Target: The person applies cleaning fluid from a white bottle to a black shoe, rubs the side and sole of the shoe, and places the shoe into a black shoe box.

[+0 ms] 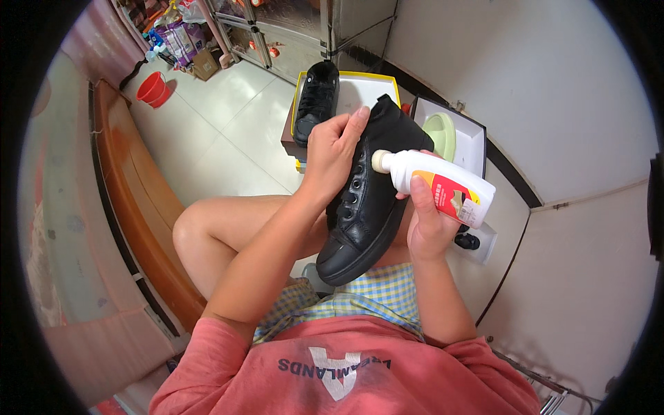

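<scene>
My left hand (pixel 332 150) grips a black leather high-top shoe (pixel 376 218) by its opening, near the tongue. The shoe is tilted over my lap, with its toe towards me and its row of lace eyelets bare. In my right hand (pixel 433 223) is a white plastic bottle (pixel 469 181) with a red and yellow label that bears writing and a picture of a shoe. Its pale sponge applicator tip (pixel 381 161) meets the side of the shoe; whether it presses there I cannot tell. Another black shoe (pixel 315 104), with laces in it, rests on an open yellow-edged box (pixel 369 83) beyond my left hand.
Right of that box, a dark-edged open box (pixel 473 140) holds a pale green object (pixel 441 132). A white tray (pixel 486 251) with black items sits below, near the wall. A red bucket (pixel 154 91) stands on the tiled floor, and an orange-brown wooden piece of furniture (pixel 132 197) runs along the left.
</scene>
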`<state>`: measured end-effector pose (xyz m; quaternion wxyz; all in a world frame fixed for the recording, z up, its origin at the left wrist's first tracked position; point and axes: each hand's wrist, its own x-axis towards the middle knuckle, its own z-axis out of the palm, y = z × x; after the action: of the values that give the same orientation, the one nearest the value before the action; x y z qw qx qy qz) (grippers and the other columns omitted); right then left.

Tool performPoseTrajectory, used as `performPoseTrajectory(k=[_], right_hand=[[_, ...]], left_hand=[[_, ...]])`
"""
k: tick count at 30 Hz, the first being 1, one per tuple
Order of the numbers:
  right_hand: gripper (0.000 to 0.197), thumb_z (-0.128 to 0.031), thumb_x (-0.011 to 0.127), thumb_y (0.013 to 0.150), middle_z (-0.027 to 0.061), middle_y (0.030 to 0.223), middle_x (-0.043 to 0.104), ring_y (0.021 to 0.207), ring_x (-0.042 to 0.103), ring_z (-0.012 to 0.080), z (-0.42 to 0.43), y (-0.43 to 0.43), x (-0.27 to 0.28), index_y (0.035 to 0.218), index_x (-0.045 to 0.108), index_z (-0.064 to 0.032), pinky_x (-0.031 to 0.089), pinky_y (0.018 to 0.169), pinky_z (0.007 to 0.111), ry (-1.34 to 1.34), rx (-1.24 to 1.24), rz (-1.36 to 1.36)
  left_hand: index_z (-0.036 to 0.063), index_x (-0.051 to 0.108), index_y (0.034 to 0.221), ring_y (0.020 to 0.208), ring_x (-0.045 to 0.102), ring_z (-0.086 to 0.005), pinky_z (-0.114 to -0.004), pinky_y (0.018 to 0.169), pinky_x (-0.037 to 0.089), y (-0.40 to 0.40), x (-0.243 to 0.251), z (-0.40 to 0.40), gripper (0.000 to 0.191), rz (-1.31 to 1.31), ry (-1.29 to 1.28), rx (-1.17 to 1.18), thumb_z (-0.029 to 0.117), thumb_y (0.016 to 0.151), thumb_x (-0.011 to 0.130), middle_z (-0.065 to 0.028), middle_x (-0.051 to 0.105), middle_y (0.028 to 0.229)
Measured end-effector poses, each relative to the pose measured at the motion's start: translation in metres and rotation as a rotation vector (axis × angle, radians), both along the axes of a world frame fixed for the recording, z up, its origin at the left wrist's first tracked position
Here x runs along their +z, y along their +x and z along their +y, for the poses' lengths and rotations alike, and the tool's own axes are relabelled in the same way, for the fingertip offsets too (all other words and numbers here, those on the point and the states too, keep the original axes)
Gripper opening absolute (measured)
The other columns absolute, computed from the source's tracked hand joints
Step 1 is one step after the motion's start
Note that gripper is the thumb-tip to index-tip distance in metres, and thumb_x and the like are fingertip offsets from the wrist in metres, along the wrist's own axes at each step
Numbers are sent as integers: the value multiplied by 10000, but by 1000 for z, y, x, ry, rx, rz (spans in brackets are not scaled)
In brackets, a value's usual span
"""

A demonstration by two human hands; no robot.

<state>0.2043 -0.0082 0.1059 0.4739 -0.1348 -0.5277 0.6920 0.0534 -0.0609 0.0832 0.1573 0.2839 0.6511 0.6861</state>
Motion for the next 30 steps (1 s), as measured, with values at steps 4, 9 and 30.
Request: performPoseTrajectory(k=[4, 9, 30], right_hand=[[344, -29, 629, 833, 141, 1069, 613, 844, 623, 180, 7, 6, -6, 1155, 540, 51, 534, 636, 272, 106, -27, -74], [298, 18, 686, 787, 104, 1058, 608, 959, 581, 157, 4, 9, -10, 1072, 601, 34, 468, 852, 275, 102, -31, -115], [353, -27, 737, 580, 128, 825, 644, 653, 630, 230, 2, 72, 32, 921, 661, 24, 504, 572, 282, 941, 39, -271]], left_hand=[[26, 581, 836, 671, 446, -43, -217, 600, 387, 15, 21, -13, 261, -60, -20, -156, 274, 880, 648, 36, 529, 727], [11, 540, 1074, 847, 536, -78, -234, 770, 459, 30, 12, -30, 388, -117, 197, -269, 133, 768, 746, -22, 583, 932], [4, 603, 930, 673, 489, -161, -282, 624, 422, 34, -8, -15, 205, 118, 62, -1, 155, 810, 672, -75, 540, 755]])
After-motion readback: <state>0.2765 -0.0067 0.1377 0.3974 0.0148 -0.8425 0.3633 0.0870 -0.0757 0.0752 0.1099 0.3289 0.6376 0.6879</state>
